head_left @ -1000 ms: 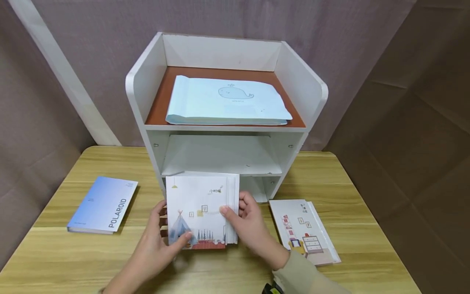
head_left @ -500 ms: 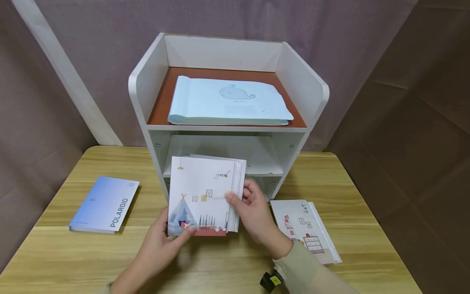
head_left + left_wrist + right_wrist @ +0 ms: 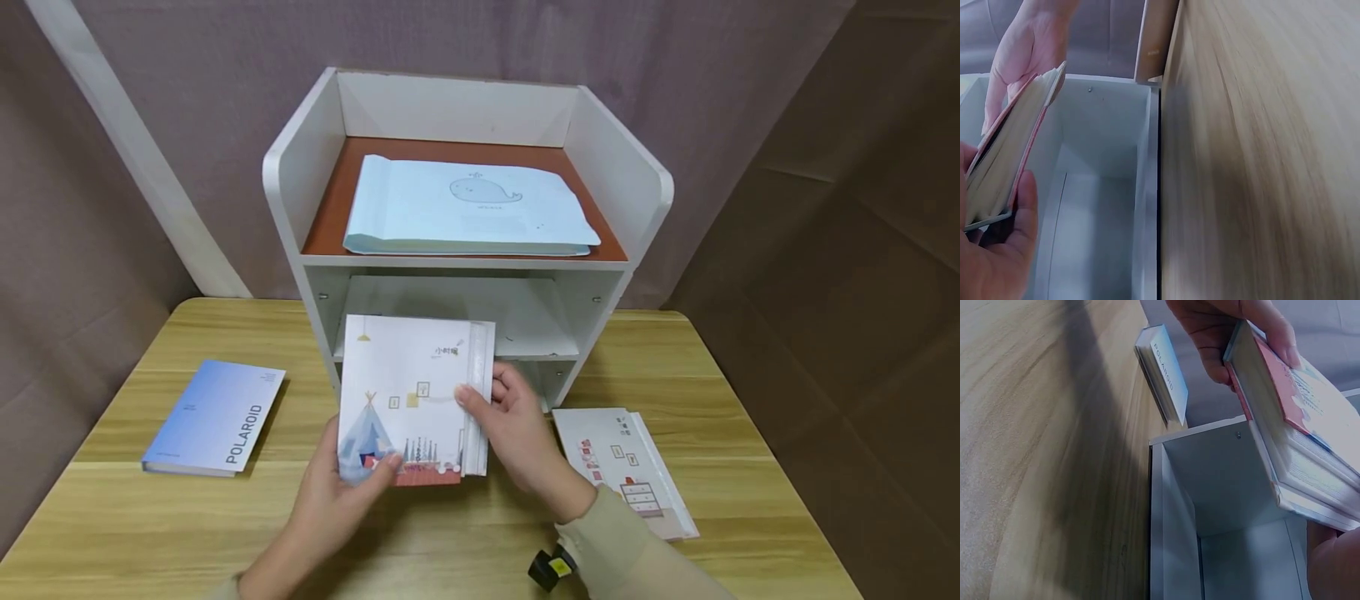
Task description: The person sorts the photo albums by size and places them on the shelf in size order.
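Both hands hold a thick, square photo album [image 3: 405, 367] in front of the shelf. Its white cover shows a blue tent and a red strip along the bottom. My left hand [image 3: 341, 479] grips the lower left corner, thumb on the cover and fingers behind. At the right side, my right hand [image 3: 517, 425] pinches the spine edge with the thumb on top; its other fingers are partly hidden behind. In the left wrist view the album [image 3: 1013, 144] shows its page edges between two covers. The right wrist view shows the album [image 3: 1291, 419] held above the lower compartment.
A white shelf unit [image 3: 277, 192] stands on the wooden table [image 3: 720, 467]. On its top lies a pale blue whale album [image 3: 480, 204]. A blue POLAROID album [image 3: 213, 417] lies left, and another illustrated album [image 3: 626, 471] lies right, partly behind the right forearm.
Both hands have raised the album, so it moved up in the head view, then shifted slightly left. The other albums and the shelf have stayed in place.
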Tool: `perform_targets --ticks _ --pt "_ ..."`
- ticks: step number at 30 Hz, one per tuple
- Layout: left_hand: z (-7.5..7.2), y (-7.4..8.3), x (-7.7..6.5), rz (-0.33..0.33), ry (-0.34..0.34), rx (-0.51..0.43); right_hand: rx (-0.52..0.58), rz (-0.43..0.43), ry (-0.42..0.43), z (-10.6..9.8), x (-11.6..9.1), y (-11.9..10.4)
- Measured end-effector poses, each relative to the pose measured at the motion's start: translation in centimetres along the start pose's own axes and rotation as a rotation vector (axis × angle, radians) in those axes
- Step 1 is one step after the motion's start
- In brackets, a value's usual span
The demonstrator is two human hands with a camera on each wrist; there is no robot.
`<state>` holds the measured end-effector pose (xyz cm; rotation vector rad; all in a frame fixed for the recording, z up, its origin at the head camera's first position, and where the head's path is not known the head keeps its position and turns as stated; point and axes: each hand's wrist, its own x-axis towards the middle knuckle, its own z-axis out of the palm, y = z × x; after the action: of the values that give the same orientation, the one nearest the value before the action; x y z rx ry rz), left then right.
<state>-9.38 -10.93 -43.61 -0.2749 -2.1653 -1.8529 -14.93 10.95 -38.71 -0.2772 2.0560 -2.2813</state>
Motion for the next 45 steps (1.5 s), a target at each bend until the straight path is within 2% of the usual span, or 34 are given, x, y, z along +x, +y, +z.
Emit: perform_targets --ticks 8,15,22,28,37,45 --pt "0.1 0.4 0.1 0.001 0.039 -0.046 -0.03 0.006 -0.024 0.1 0.1 0.0" --pt "0.0 0.9 0.5 0.006 0.039 -0.076 -0.042 0.026 -0.071 -0.1 -0.2 0.1" --pt "-0.1 1.3 1.3 -0.016 0.04 -0.09 -0.154 0.044 -0.084 -0.2 -0.6 0.4" --pt "-0.1 1.7 1.7 -0.046 0.057 -0.056 -0.172 0.067 -0.112 -0.1 -0.8 0.4" --pt "-0.3 2.1 2.4 -0.076 0.086 -0.004 -0.132 0.114 -0.179 0.5 -1.8 -1.8" --pt "-0.6 2.4 3.0 -0.069 0.089 -0.01 -0.25 0.097 -0.198 0.1 -1.5 -0.9"
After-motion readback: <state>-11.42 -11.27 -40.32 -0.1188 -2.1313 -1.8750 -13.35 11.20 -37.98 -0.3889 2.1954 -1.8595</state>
